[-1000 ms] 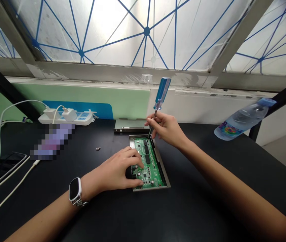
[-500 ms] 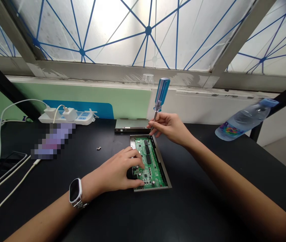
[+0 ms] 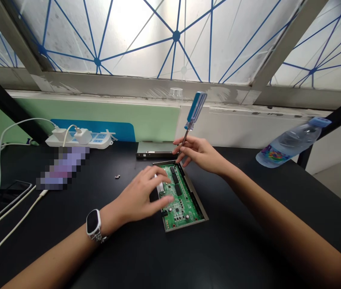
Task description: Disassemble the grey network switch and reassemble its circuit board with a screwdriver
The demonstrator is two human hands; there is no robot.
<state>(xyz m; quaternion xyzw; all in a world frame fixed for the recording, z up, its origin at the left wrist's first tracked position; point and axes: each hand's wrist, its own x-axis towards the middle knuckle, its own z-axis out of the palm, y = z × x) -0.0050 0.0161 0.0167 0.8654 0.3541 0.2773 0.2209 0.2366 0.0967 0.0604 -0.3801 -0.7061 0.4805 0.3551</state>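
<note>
A green circuit board (image 3: pixel 185 202) sits in a shallow metal tray (image 3: pixel 187 229) on the black table. My right hand (image 3: pixel 199 151) pinches the metal shaft of a screwdriver (image 3: pixel 195 108) whose clear blue handle leans up and to the right. Its tip reaches down at the far edge of the board; the exact contact spot is hard to make out. Over the left side of the board hovers my left hand (image 3: pixel 146 194), fingers apart and holding nothing. Whether its fingertips touch the board I cannot tell.
Behind the board lies a flat metal cover (image 3: pixel 155 149). Several small screws (image 3: pixel 117 176) rest to the left. A white power strip (image 3: pixel 98 138) with plugs and cables stands at the back left, near a blurred-out object (image 3: pixel 65 166). A water bottle (image 3: pixel 291 142) leans at the right.
The board and tray have turned slightly, their near end shifting right. My left hand has lifted and spread away from the tray's edge. The screwdriver handle leans further right.
</note>
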